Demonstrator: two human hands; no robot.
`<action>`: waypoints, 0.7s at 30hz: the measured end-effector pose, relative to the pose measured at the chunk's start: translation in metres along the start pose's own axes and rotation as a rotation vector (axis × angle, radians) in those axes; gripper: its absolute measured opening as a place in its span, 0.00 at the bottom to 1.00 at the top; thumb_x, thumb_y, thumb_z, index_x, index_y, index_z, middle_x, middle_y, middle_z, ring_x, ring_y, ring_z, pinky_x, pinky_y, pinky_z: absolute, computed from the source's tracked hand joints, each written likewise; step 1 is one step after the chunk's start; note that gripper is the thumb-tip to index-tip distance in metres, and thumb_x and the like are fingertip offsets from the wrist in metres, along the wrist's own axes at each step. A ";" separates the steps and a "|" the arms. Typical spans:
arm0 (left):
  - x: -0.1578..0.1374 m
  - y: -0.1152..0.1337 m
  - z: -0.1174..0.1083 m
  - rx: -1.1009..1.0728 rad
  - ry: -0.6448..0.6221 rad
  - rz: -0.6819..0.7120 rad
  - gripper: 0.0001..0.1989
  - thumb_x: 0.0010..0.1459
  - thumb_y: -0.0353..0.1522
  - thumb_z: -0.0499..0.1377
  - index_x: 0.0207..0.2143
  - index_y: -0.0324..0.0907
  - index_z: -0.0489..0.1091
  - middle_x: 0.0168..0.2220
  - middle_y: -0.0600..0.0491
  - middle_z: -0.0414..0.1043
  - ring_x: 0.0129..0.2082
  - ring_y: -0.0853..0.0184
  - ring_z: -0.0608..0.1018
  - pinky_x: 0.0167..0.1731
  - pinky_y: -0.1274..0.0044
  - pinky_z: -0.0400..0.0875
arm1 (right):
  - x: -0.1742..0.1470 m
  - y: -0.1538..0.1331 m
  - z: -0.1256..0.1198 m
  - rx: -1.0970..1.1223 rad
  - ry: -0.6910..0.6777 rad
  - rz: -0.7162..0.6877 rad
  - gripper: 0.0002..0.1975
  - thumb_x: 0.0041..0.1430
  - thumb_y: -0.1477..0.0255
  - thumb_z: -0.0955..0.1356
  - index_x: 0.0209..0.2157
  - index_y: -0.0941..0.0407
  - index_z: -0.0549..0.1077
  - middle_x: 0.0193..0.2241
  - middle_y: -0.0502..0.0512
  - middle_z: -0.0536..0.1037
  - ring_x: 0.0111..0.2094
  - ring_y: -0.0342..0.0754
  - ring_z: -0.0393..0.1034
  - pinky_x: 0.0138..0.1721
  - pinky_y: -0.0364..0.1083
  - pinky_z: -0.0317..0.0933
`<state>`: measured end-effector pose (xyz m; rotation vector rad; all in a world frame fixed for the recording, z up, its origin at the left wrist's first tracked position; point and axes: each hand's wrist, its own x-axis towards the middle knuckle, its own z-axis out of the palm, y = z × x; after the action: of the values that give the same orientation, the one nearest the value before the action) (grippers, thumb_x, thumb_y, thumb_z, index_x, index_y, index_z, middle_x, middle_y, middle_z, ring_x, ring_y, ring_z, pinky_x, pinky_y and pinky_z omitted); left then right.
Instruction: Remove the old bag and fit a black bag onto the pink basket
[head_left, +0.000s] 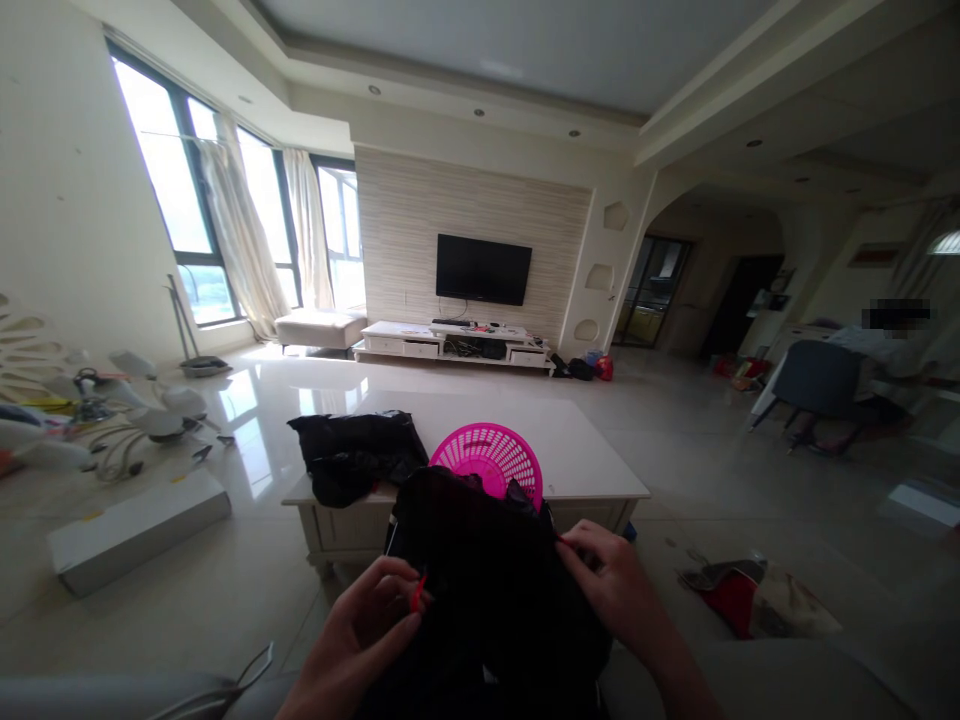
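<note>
A black plastic garbage bag (487,590) hangs spread out between my hands, close to my body. My left hand (379,620) pinches a red drawstring at the bag's left side. On the opposite side, my right hand (607,570) grips the bag's edge, with a bit of red drawstring at the fingertips. Just behind the bag, a pink perforated plastic basket (487,450) lies tipped on the white coffee table (585,440), its lower part hidden. More black plastic bags (360,445) lie crumpled at the table's left end.
A long white box (142,530) and a dismantled ceiling lamp (157,410) are on the floor at left. Red and patterned cloth items (757,600) lie on the floor at right. A person sits on a dark chair (814,385) farther right. A TV cabinet (450,345) stands against the far wall.
</note>
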<state>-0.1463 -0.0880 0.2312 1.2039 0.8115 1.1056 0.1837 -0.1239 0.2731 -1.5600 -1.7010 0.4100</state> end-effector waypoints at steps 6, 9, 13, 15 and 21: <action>-0.006 -0.007 -0.014 -0.003 -0.069 0.090 0.16 0.53 0.38 0.76 0.41 0.46 0.78 0.42 0.49 0.82 0.45 0.56 0.84 0.50 0.70 0.79 | -0.008 -0.015 -0.014 0.163 0.155 -0.112 0.15 0.71 0.60 0.69 0.36 0.53 0.83 0.36 0.56 0.81 0.41 0.50 0.77 0.45 0.46 0.66; -0.005 -0.005 -0.012 0.011 -0.079 0.106 0.13 0.56 0.39 0.74 0.40 0.46 0.78 0.39 0.51 0.81 0.39 0.61 0.84 0.44 0.73 0.80 | -0.012 -0.021 -0.020 0.276 0.140 -0.171 0.14 0.71 0.60 0.70 0.35 0.52 0.82 0.37 0.55 0.83 0.42 0.50 0.77 0.46 0.45 0.67; -0.001 0.004 -0.006 0.065 -0.062 0.071 0.14 0.58 0.43 0.73 0.41 0.45 0.78 0.39 0.50 0.82 0.34 0.63 0.82 0.38 0.74 0.79 | -0.015 -0.022 -0.027 0.365 0.161 -0.106 0.17 0.71 0.58 0.69 0.32 0.53 0.80 0.28 0.52 0.79 0.31 0.46 0.72 0.35 0.43 0.65; 0.000 0.008 -0.003 0.085 -0.051 0.055 0.17 0.57 0.46 0.73 0.40 0.45 0.79 0.38 0.50 0.83 0.32 0.64 0.81 0.36 0.74 0.78 | -0.018 -0.019 -0.030 0.420 0.152 -0.083 0.15 0.70 0.59 0.70 0.33 0.53 0.80 0.28 0.51 0.79 0.30 0.45 0.71 0.34 0.43 0.65; 0.003 0.015 0.003 0.149 -0.055 -0.046 0.23 0.52 0.53 0.73 0.38 0.45 0.79 0.28 0.54 0.78 0.23 0.68 0.73 0.24 0.78 0.68 | -0.030 -0.012 -0.043 0.668 0.170 -0.204 0.14 0.67 0.59 0.72 0.31 0.52 0.79 0.25 0.53 0.78 0.30 0.49 0.73 0.37 0.47 0.69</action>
<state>-0.1456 -0.0864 0.2464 1.3274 0.8874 0.9847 0.2043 -0.1660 0.2993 -0.9004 -1.3763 0.6389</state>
